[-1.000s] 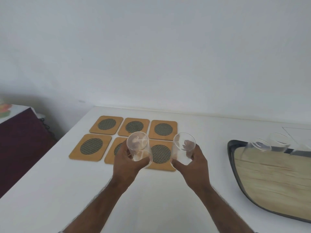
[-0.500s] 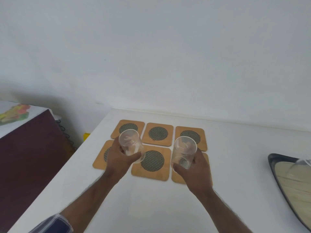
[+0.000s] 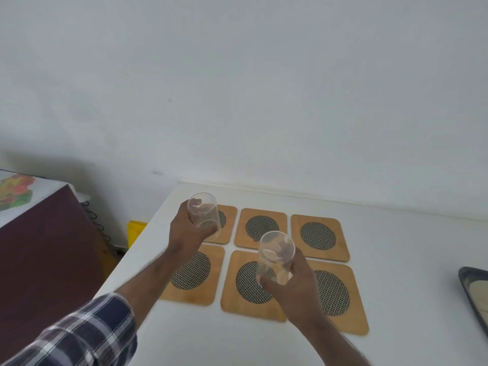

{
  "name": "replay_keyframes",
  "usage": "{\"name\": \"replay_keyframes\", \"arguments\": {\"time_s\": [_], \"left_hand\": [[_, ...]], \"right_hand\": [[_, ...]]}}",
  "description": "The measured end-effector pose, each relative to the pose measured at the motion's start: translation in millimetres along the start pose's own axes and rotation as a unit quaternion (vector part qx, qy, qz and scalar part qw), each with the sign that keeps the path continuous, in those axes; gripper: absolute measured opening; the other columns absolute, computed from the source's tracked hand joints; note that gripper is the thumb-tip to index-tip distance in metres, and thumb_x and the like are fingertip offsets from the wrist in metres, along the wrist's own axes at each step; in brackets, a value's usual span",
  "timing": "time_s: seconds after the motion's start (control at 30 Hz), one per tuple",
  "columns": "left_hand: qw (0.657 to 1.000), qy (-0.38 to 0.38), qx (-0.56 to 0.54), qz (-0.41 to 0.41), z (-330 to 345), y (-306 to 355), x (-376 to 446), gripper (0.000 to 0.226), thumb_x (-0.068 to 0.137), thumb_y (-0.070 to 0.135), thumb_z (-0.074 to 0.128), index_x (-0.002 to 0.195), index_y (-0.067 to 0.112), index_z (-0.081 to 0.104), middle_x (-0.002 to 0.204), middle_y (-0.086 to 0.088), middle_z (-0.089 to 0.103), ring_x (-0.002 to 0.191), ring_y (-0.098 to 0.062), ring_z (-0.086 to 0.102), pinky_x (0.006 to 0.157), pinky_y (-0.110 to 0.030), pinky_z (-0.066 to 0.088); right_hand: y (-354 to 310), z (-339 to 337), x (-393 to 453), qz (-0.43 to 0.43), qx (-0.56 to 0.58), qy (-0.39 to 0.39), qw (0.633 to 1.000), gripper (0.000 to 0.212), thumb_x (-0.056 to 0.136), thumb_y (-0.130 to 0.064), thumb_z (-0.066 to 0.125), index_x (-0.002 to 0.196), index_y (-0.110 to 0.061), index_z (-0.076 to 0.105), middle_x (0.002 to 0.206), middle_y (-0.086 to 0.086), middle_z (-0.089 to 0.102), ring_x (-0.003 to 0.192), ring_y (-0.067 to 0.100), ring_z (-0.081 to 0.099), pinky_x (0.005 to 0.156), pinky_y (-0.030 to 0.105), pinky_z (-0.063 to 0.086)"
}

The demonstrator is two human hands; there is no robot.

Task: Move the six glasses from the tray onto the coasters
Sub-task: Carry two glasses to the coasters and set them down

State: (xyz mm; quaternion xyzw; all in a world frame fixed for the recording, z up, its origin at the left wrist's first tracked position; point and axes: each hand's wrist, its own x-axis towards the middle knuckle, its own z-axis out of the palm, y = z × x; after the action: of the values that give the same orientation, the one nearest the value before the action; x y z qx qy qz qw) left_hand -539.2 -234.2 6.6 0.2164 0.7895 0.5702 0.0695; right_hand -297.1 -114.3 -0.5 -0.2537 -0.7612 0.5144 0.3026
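Several wooden coasters with dark mesh circles lie in two rows on the white table [image 3: 184, 339]. My left hand [image 3: 184, 231] holds a clear glass [image 3: 203, 215] over the far left coaster [image 3: 229, 223]. My right hand [image 3: 293, 283] grips a second clear glass [image 3: 276, 256] above the near middle coaster [image 3: 250, 283]. I cannot tell whether either glass touches its coaster. The far middle coaster [image 3: 261, 227], far right coaster [image 3: 319, 237], near left coaster [image 3: 192, 276] and near right coaster [image 3: 338, 294] hold nothing. Only a corner of the dark-rimmed tray [image 3: 470, 283] shows at the right edge.
The table's left edge drops off beside the coasters. A dark maroon cabinet [image 3: 45, 247] with a white top stands to the left, and a yellow object [image 3: 136, 229] sits on the floor between. A white wall rises behind the table.
Both hands carried their glasses forward and left over the coasters. The left glass went to the far left coaster. My view swung left, so most of the tray left the frame.
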Motion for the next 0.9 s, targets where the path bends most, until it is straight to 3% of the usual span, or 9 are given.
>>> {"name": "replay_keyframes", "arguments": {"time_s": [0.1,0.27,0.37,0.43,0.53,0.63,0.77,0.9], "left_hand": [[1.0,-0.006,-0.005,-0.012,7,-8,20,0.072,0.059,0.016,0.092,0.12,0.034,0.057,0.104,0.017,0.069,0.092,0.011,0.063,0.068,-0.005,0.044],[0.999,-0.005,-0.023,-0.038,17,-23,46,0.072,0.06,0.011,0.092,0.119,0.033,0.059,0.101,0.01,0.071,0.09,0.0,0.065,0.072,-0.014,0.05],[0.998,-0.012,-0.03,-0.045,21,-31,58,0.075,0.058,0.011,0.094,0.12,0.033,0.058,0.101,0.015,0.07,0.086,0.013,0.064,0.069,-0.004,0.048],[0.998,-0.019,-0.031,-0.05,22,-34,63,0.076,0.058,0.013,0.095,0.121,0.034,0.058,0.103,0.016,0.07,0.085,0.019,0.062,0.07,-0.005,0.048],[0.997,-0.035,-0.034,-0.054,24,-38,70,0.075,0.059,0.015,0.095,0.12,0.036,0.057,0.106,0.014,0.07,0.095,0.01,0.064,0.076,-0.011,0.049],[0.997,-0.054,-0.034,-0.048,24,-41,75,0.075,0.06,0.017,0.095,0.122,0.034,0.057,0.111,0.006,0.07,0.105,-0.006,0.066,0.081,-0.017,0.051],[0.995,-0.075,-0.034,-0.053,22,-43,80,0.081,0.059,0.021,0.096,0.128,0.033,0.055,0.117,0.004,0.069,0.112,-0.011,0.064,0.088,-0.021,0.051],[0.994,-0.096,-0.018,-0.057,16,-46,77,0.094,0.058,0.029,0.097,0.14,0.024,0.05,0.125,0.004,0.065,0.118,-0.015,0.061,0.099,-0.031,0.05]], "right_hand": [[5,10,8,0.003,-0.008,-0.005,1.0,0.06,0.061,-0.034,0.087,0.113,-0.039,0.058,0.099,0.0,0.069,0.1,0.023,0.063,0.089,0.043,0.051],[14,22,17,0.014,-0.011,-0.014,1.0,0.064,0.06,-0.033,0.088,0.116,-0.041,0.057,0.101,-0.008,0.069,0.102,0.015,0.063,0.088,0.035,0.051],[18,29,21,0.022,-0.004,-0.031,0.999,0.065,0.062,-0.03,0.087,0.119,-0.038,0.058,0.105,-0.013,0.07,0.105,0.007,0.062,0.088,0.027,0.048],[18,33,24,0.03,-0.002,-0.038,0.999,0.065,0.062,-0.027,0.087,0.12,-0.036,0.058,0.105,-0.013,0.069,0.106,0.007,0.062,0.088,0.026,0.048],[18,41,29,0.033,0.005,-0.045,0.998,0.066,0.061,-0.02,0.087,0.119,-0.033,0.058,0.105,-0.02,0.068,0.103,0.004,0.063,0.085,0.016,0.047],[15,51,32,0.032,0.007,-0.052,0.998,0.065,0.059,-0.026,0.085,0.118,-0.031,0.058,0.104,-0.023,0.066,0.1,0.003,0.062,0.082,0.011,0.045],[10,71,35,0.034,0.019,-0.07,0.997,0.075,0.056,-0.039,0.082,0.125,-0.033,0.055,0.108,-0.023,0.066,0.106,0.002,0.06,0.086,0.014,0.046],[3,97,36,0.018,0.02,-0.096,0.995,0.068,0.059,-0.03,0.085,0.117,-0.044,0.053,0.106,-0.028,0.064,0.103,0.0,0.061,0.081,0.008,0.043]]}}
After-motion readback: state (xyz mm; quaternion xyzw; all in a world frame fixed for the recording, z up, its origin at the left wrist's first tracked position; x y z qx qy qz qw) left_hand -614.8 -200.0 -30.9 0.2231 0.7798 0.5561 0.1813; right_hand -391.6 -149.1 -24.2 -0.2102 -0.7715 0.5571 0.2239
